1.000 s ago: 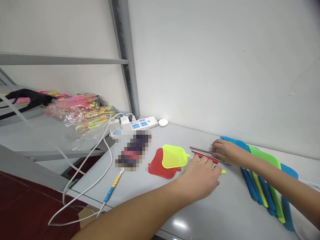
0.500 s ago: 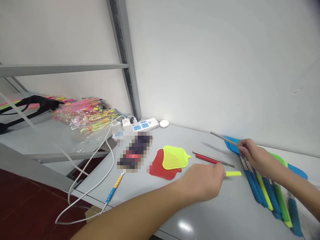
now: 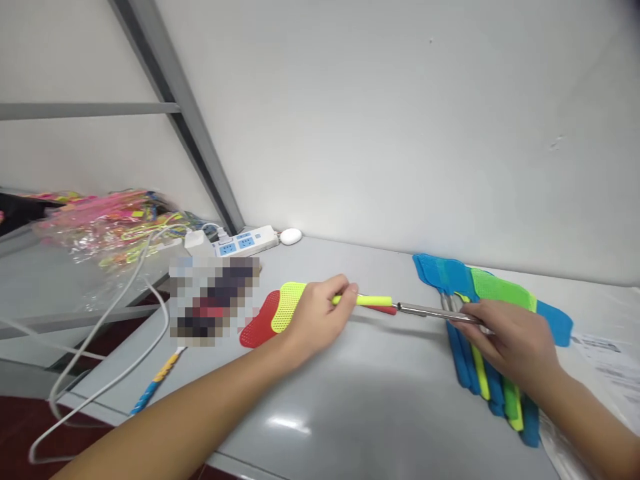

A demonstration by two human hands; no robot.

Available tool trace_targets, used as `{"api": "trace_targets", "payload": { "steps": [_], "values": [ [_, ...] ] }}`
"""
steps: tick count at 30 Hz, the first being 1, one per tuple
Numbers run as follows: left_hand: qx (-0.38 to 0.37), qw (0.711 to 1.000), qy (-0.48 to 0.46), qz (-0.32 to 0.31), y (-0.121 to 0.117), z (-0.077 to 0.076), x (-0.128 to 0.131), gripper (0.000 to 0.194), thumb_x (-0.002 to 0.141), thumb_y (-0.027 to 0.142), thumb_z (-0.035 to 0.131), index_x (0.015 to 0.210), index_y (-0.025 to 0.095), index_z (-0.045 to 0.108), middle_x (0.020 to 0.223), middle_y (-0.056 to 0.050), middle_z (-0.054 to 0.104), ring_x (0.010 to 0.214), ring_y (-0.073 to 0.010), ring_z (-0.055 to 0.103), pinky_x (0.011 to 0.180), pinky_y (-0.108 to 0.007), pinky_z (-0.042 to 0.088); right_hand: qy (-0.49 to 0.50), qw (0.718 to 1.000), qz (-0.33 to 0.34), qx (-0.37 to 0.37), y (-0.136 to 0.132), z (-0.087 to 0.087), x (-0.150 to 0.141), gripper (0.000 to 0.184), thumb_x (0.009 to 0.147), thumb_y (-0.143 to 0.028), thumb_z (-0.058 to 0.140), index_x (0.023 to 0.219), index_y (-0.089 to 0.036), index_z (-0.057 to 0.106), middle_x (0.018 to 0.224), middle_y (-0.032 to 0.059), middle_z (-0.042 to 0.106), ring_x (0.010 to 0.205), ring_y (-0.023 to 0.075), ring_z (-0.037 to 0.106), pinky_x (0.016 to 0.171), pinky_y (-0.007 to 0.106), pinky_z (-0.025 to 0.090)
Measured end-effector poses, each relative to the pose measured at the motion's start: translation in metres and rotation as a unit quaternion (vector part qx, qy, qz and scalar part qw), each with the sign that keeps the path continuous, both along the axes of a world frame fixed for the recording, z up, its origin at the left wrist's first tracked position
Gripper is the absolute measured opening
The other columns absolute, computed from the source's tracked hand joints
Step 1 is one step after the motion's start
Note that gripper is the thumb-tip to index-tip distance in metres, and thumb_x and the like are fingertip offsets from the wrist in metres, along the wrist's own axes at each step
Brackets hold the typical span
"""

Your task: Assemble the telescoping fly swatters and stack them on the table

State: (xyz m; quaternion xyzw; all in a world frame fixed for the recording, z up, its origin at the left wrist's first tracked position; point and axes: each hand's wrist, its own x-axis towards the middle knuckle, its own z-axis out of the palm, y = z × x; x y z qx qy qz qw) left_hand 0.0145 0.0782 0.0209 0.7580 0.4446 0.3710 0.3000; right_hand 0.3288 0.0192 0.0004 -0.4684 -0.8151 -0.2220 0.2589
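My left hand (image 3: 323,313) is closed around a yellow plastic handle (image 3: 374,301), held above the table. In my right hand (image 3: 515,340) is a metal rod (image 3: 433,313), pointing left with its tip right by the handle's end; I cannot tell whether they touch. Behind my left hand lie a yellow perforated fly swatter head (image 3: 286,305) and a red swatter head (image 3: 260,325), overlapping and partly covered. A red handle (image 3: 383,309) shows on the table behind the yellow one. Beneath my right hand is a pile of fly swatters (image 3: 460,357) in blue, green and yellow.
A power strip (image 3: 250,241) with plugs and a white round object (image 3: 291,237) stand by the wall. A blurred-out phone-like object (image 3: 220,300) with a cable lies left. Bagged colourful items (image 3: 115,220) sit on the shelf; plastic bags (image 3: 605,360) lie right.
The view has swung right. My right hand has brought the metal rod down and left, and my left hand has lifted the yellow handle, so their ends are now close together.
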Motion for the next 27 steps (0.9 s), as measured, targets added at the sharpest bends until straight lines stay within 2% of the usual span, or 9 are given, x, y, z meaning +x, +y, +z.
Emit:
{"api": "trace_targets", "payload": {
  "steps": [10, 16, 19, 22, 27],
  "values": [
    [0.029, 0.999, -0.010, -0.010, -0.004, -0.003, 0.001, 0.038, 0.096, 0.038, 0.042, 0.063, 0.020, 0.033, 0.058, 0.006, 0.026, 0.054, -0.0091, 0.028, 0.051, -0.023, 0.024, -0.010, 1.000, 0.011, -0.020, 0.001, 0.001, -0.012, 0.022, 0.096, -0.031, 0.050, 0.077, -0.022, 0.055, 0.058, -0.0027, 0.051, 0.052, 0.0133, 0.046, 0.053, 0.026, 0.030],
    [0.119, 0.992, 0.019, -0.044, -0.008, 0.002, 0.000, 0.031, 0.095, 0.028, 0.045, 0.065, 0.019, 0.043, 0.055, 0.006, 0.034, 0.051, -0.0084, 0.031, 0.052, -0.024, 0.027, -0.044, 0.999, 0.009, -0.014, -0.002, 0.008, -0.012, 0.024, 0.096, -0.033, 0.053, 0.075, -0.021, 0.056, 0.059, -0.0024, 0.050, 0.053, 0.0131, 0.044, 0.054, 0.026, 0.028],
    [0.128, 0.987, 0.038, -0.089, -0.013, 0.003, 0.003, 0.022, 0.095, 0.025, 0.044, 0.075, 0.019, 0.051, 0.062, 0.004, 0.046, 0.056, -0.0098, 0.039, 0.056, -0.024, 0.032, -0.047, 0.999, 0.018, -0.017, -0.006, 0.012, -0.021, 0.028, 0.096, -0.036, 0.053, 0.073, -0.020, 0.057, 0.058, -0.0022, 0.051, 0.054, 0.0130, 0.044, 0.055, 0.027, 0.028],
    [0.124, 0.980, 0.053, -0.148, -0.020, -0.001, 0.006, 0.009, 0.094, 0.024, 0.046, 0.095, 0.020, 0.054, 0.078, 0.001, 0.054, 0.066, -0.0123, 0.048, 0.061, -0.026, 0.037, -0.054, 0.998, 0.035, -0.023, -0.010, 0.012, -0.034, 0.031, 0.098, -0.038, 0.050, 0.074, -0.020, 0.058, 0.059, -0.0017, 0.052, 0.054, 0.0132, 0.045, 0.055, 0.028, 0.027],
    [0.165, 0.964, -0.025, -0.207, -0.026, -0.006, 0.009, 0.035, 0.088, 0.020, 0.054, 0.122, 0.022, 0.046, 0.099, -0.005, 0.056, 0.085, -0.0167, 0.052, 0.075, -0.031, 0.045, -0.059, 0.996, 0.038, -0.046, -0.013, 0.007, -0.044, 0.032, 0.101, -0.037, 0.044, 0.078, -0.019, 0.059, 0.062, -0.0008, 0.055, 0.055, 0.0136, 0.047, 0.057, 0.029, 0.026]
  ]
}}
